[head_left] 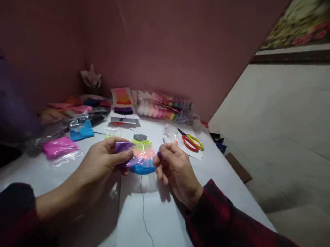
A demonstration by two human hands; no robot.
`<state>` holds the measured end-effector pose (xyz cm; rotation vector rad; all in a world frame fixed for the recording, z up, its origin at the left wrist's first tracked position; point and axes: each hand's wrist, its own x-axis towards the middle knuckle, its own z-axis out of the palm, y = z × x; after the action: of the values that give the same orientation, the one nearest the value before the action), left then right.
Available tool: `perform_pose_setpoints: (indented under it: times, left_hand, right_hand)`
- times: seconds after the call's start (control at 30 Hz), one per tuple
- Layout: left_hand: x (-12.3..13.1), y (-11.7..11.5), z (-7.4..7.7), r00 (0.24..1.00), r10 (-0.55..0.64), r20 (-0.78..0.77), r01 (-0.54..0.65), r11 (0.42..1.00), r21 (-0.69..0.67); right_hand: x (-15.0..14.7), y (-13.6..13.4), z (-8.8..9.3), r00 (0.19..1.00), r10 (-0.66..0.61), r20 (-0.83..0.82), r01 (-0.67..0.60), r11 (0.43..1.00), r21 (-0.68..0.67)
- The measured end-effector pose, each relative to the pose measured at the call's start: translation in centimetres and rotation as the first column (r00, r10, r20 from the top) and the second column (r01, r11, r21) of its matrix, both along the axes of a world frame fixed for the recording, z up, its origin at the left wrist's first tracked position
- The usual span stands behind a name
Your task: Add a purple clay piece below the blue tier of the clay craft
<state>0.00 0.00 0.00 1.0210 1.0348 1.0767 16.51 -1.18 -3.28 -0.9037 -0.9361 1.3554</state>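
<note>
My left hand (106,157) grips a clear plastic packet of purple modelling clay (122,153), its thumb on top. Between the thumb and fingers of my right hand (175,168) is a small purple clay piece (159,154). Beneath and behind the packet, a white paper strip (149,218) bears bands of clay: grey (140,137), yellow-green (146,142) and blue (142,169), with peach between, partly seen through the packet's plastic. A thin dark line (144,211) runs from the blue band down the strip.
Scissors (193,141) with red and yellow handles lie at the right. Packets of pink clay (59,147) and blue clay (82,130) sit at the left. Behind are a layered-colour card (123,98), a bag of many clay colours (163,104) and the wall.
</note>
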Motion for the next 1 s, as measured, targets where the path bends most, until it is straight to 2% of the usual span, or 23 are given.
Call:
perform_pose_setpoints:
  times: [0.13,0.3,1.0]
  left_hand:
    - [0.2,0.24,-0.28,0.999,0.036,-0.011,-0.036,0.999,-0.01]
    - [0.09,0.32,-0.41,1.0,0.027,-0.017,-0.027,1.0,0.002]
    - [0.05,0.38,-0.47,0.999,0.033,-0.01,-0.033,0.999,0.015]
  right_hand:
    - [0.05,-0.45,0.3,1.0,-0.008,-0.01,0.008,1.0,-0.004]
    - [0.04,-0.56,0.38,0.999,-0.03,-0.019,0.03,1.0,0.004]
    - [0.04,-0.48,-0.04,0.999,0.012,0.034,-0.011,0.999,-0.04]
